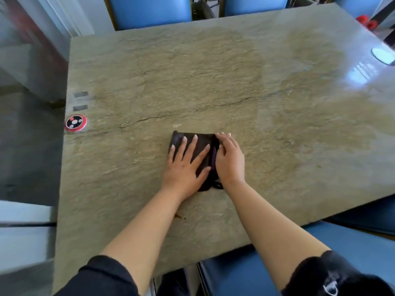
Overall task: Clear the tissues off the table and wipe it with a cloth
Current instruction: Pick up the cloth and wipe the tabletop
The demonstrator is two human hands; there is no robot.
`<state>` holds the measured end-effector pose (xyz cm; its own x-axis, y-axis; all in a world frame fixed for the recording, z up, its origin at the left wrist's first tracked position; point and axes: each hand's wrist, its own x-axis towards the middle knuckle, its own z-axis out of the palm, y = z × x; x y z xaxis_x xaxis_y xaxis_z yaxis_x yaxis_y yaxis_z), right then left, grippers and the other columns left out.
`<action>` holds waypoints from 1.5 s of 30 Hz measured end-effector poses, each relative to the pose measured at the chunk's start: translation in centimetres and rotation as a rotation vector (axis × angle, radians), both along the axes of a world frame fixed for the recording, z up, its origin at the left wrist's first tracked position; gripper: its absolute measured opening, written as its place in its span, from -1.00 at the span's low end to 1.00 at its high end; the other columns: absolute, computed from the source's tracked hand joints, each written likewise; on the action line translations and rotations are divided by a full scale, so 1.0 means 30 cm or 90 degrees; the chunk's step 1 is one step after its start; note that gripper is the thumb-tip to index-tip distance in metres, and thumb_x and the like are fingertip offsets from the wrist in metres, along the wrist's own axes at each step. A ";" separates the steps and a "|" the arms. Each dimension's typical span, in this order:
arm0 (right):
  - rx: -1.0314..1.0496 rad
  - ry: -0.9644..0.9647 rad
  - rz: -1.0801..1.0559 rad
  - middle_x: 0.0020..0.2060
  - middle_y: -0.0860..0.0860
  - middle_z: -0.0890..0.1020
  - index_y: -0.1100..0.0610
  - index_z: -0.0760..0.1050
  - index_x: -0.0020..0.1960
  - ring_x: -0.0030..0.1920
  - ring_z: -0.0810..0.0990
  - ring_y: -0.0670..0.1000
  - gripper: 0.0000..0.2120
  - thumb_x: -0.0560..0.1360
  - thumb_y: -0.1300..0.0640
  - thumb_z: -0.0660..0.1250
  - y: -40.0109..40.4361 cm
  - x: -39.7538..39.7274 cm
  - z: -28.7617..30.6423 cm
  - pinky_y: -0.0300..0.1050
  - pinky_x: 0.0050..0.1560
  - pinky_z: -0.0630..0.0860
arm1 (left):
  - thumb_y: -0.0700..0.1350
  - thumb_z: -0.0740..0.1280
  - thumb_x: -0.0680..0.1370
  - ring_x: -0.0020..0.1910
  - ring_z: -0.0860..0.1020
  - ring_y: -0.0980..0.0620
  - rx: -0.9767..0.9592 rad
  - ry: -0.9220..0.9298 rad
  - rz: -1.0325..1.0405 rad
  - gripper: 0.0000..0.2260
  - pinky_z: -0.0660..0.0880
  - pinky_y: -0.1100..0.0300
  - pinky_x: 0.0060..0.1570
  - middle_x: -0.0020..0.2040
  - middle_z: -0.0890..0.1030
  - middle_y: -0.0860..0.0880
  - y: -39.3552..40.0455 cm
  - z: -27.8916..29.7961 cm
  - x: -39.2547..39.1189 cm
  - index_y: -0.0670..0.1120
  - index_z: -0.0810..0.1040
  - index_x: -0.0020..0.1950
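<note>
Head view: left hand [185, 165] flat, fingers spread, on dark folded cloth [192, 144]; right hand [229, 160] cupped on its edge. Cloth could slide or unfold (shiny stone table [213, 71] slippery).

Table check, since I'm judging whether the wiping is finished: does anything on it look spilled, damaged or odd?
A small brown spot sits on the table nearer the person than the cloth. A dark crack-like line crosses the stone; possibly just veining.
</note>
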<state>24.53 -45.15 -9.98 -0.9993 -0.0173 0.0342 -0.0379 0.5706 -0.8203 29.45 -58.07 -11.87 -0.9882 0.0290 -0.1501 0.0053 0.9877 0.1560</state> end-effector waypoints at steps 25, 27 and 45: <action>0.531 0.156 0.637 0.56 0.07 -0.21 -0.18 -0.19 0.55 0.54 -0.29 0.11 -0.46 0.60 -0.23 -0.19 -0.576 0.084 -0.041 0.13 0.52 -0.26 | -0.05 -0.10 0.51 0.56 0.03 0.04 0.026 0.163 0.388 -0.40 -0.02 -0.09 0.53 0.59 0.08 -0.07 -0.466 -0.028 0.335 -0.19 0.13 0.55; 0.536 0.220 0.697 0.57 0.02 -0.15 -0.21 -0.16 0.54 0.56 -0.21 0.08 -0.45 0.58 -0.25 -0.23 -0.472 0.068 -0.037 0.09 0.53 -0.20 | -0.05 -0.09 0.50 0.56 0.08 0.00 0.021 0.167 0.386 -0.40 -0.01 -0.11 0.52 0.57 0.14 -0.08 -0.468 -0.028 0.328 -0.19 0.20 0.53; 0.537 0.182 0.730 0.56 0.06 -0.23 -0.16 -0.19 0.55 0.54 -0.29 0.09 -0.46 0.61 -0.20 -0.15 -0.560 0.340 -0.028 0.13 0.51 -0.28 | 0.11 -0.12 0.59 0.51 0.20 -0.06 0.231 0.284 0.527 -0.42 0.04 -0.02 0.51 0.50 0.30 -0.13 -0.417 -0.016 0.529 -0.14 0.26 0.51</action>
<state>34.73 -61.95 -10.84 -0.3830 -0.9021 -0.1990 -0.8980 0.4141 -0.1487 45.33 -70.57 -12.35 -0.6816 -0.7217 0.1207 -0.5295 0.6003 0.5995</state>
